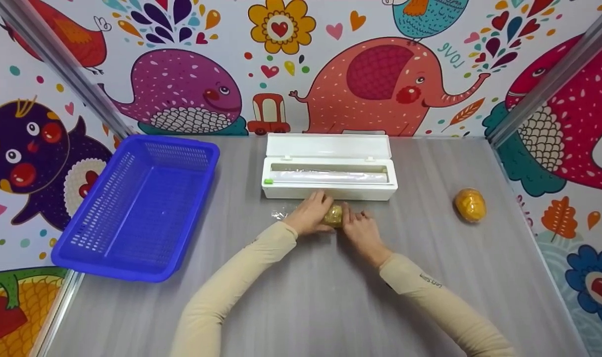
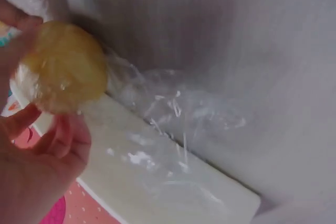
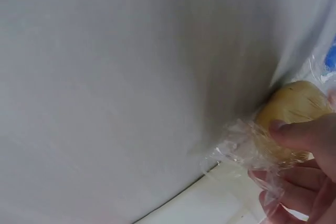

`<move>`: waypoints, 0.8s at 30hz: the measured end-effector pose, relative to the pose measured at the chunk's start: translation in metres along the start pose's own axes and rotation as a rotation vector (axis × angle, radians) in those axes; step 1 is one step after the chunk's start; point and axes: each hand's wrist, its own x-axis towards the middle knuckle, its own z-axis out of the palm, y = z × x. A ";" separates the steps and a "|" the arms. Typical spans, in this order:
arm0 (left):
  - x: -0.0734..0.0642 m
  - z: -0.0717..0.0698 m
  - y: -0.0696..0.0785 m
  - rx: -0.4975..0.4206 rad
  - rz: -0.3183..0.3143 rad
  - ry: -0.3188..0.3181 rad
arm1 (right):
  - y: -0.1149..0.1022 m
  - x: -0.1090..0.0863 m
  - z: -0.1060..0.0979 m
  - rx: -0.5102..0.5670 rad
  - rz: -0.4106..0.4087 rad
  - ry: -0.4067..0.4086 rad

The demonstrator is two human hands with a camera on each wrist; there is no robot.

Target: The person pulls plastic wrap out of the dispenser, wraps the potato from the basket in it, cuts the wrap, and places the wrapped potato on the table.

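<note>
A yellow potato wrapped in clear cling film sits between the two hands, just in front of the white film dispenser. My left hand grips its left side, fingers at the far edge and thumb at the near edge. From the other side my right hand holds it. In the right wrist view the right thumb presses on the potato, and the fingers curl under by the bunched film. Loose cling film trails off the potato in the left wrist view.
The white cling film dispenser stands with its lid raised and a film roll inside. A blue plastic basket is on the left. Another film-wrapped yellow item lies at the right. Printed panels border the table.
</note>
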 end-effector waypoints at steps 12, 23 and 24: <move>-0.014 0.004 0.013 0.223 -0.082 -0.092 | -0.001 -0.007 -0.009 0.164 0.082 -0.066; -0.027 0.009 0.011 0.221 -0.032 -0.048 | 0.000 -0.008 -0.026 0.506 0.155 -0.416; -0.027 0.008 0.012 0.235 -0.029 -0.042 | 0.001 -0.006 -0.028 0.538 0.175 -0.435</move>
